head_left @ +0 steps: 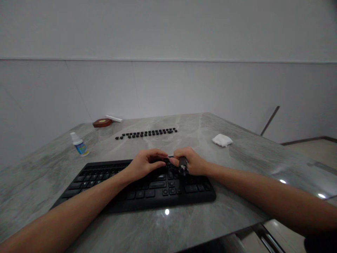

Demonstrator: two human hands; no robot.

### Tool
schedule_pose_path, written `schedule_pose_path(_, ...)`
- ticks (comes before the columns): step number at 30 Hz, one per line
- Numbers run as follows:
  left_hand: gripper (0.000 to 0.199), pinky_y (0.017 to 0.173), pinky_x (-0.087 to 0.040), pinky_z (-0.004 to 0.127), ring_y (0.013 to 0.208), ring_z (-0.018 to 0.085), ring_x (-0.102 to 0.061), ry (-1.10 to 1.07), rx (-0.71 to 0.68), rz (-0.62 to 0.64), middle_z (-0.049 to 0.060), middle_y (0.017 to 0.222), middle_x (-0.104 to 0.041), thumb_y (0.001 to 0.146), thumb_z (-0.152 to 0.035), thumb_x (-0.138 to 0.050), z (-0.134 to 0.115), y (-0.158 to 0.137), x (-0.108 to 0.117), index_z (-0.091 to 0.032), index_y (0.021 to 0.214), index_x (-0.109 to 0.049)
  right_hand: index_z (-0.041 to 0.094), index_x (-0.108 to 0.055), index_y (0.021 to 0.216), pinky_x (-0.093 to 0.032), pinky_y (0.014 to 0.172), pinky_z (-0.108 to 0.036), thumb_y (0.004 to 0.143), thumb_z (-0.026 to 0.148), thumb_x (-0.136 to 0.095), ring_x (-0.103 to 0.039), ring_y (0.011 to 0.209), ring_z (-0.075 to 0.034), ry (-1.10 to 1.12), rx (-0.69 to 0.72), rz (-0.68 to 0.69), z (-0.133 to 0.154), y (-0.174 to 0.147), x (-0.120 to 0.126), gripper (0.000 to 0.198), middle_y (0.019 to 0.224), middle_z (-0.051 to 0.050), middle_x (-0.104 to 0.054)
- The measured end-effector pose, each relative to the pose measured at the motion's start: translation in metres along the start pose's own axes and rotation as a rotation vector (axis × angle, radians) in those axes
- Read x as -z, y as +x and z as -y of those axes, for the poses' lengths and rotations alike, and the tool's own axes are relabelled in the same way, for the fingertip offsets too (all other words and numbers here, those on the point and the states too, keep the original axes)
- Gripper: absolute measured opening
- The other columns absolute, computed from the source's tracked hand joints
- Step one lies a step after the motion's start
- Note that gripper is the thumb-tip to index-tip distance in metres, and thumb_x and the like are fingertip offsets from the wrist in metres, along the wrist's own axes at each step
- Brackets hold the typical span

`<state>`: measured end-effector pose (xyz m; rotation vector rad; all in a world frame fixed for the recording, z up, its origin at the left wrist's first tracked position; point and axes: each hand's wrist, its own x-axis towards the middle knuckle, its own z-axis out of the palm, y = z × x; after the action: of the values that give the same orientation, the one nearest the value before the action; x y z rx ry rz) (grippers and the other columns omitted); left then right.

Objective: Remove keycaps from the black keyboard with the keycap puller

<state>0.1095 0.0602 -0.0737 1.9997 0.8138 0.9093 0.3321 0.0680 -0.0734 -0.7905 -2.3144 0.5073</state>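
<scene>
A black keyboard [158, 201] lies in front of me on the grey marbled table, slightly angled. My left hand [144, 163] reaches over its upper middle, thumb and fingertips curved together around a small dark spot at the top key rows. What sits between them is too small to make out. Close beside it, my right hand [190, 161] is wrapped round a tool with a dark, thick handle [183, 165]. The handle's shiny end faces me, while its working end is hidden by the fingers. Beyond the keyboard, several loose black keycaps [149, 133] lie in two rows.
A small spray bottle [79, 144] with a blue label stands at the left. Behind it are a reddish-brown object [102, 122] and a flat white strip [114, 118] near the wall. A folded white cloth or tissue [222, 140] lies at the right. The table's front edge [226, 236] shows at lower right.
</scene>
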Motion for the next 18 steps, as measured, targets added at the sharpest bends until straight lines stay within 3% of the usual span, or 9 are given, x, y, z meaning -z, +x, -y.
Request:
schedule_pose_path(3,0.027,0.092,-0.054,0.035,0.096,0.018,-0.068,0.046,-0.028,-0.063,0.006,0.104,-0.072,0.081,-0.022,-0.068,-0.001,-0.0014,0.0005,-0.016,0.107,-0.066,0.018,-0.036,0.053,-0.026,0.05,-0.022,0.086,0.028,-0.05,-0.033,0.05,-0.007,0.008,0.001,-0.012,0.0006,-0.0002,0.002,0.037,0.052,0.005,-0.034)
schedule_pose_path(5,0.032,0.093,-0.053,0.036,0.097,0.018,-0.068,0.105,-0.089,-0.12,0.005,0.105,-0.072,0.082,-0.022,-0.067,-0.0024,-0.0029,0.0007,-0.018,0.114,-0.061,0.016,-0.048,0.059,-0.033,0.053,-0.021,0.085,0.023,-0.05,-0.041,0.053,-0.008,0.027,0.005,-0.036,0.0014,-0.0004,0.0033,0.028,0.056,0.004,-0.045)
schedule_pose_path(7,0.037,0.094,-0.053,0.036,0.097,0.017,-0.068,0.222,-0.174,-0.178,0.004,0.104,-0.072,0.083,-0.019,-0.066,-0.0036,-0.0045,0.0003,-0.019,0.119,-0.056,0.015,-0.061,0.08,-0.04,0.059,-0.022,0.085,0.017,-0.049,-0.051,0.06,-0.01,0.067,0.004,-0.067,0.0013,-0.0009,0.0041,0.013,0.066,0.001,-0.058)
schedule_pose_path(10,0.039,0.094,-0.052,0.036,0.097,0.017,-0.067,0.423,-0.335,-0.244,0.004,0.103,-0.071,0.084,-0.014,-0.064,-0.0036,-0.0068,-0.0017,-0.02,0.121,-0.053,0.019,-0.059,0.112,-0.047,0.072,-0.028,0.083,0.009,-0.047,-0.06,0.076,-0.013,0.065,0.045,-0.142,-0.001,-0.0019,0.0044,0.033,0.088,-0.003,-0.067)
schedule_pose_path(14,0.029,0.086,-0.055,0.032,0.091,0.015,-0.067,0.553,-0.46,-0.283,0.004,0.098,-0.07,0.086,-0.013,-0.062,-0.0019,-0.0087,-0.0047,-0.018,0.113,-0.053,0.019,-0.063,0.107,-0.045,0.091,-0.038,0.082,0.007,-0.047,-0.057,0.105,-0.02,-0.031,0.195,-0.225,-0.0035,-0.0025,0.003,0.032,0.113,-0.009,-0.062)
schedule_pose_path(18,0.022,0.077,-0.055,0.027,0.086,0.014,-0.065,0.606,-0.525,-0.273,0.004,0.095,-0.067,0.087,-0.014,-0.061,-0.0028,-0.0086,-0.0058,-0.018,0.108,-0.056,0.018,-0.063,0.104,-0.05,0.075,-0.029,0.088,0.015,-0.049,-0.063,0.08,-0.015,0.02,0.208,-0.137,-0.0018,-0.0021,0.001,0.021,0.089,-0.005,-0.068)
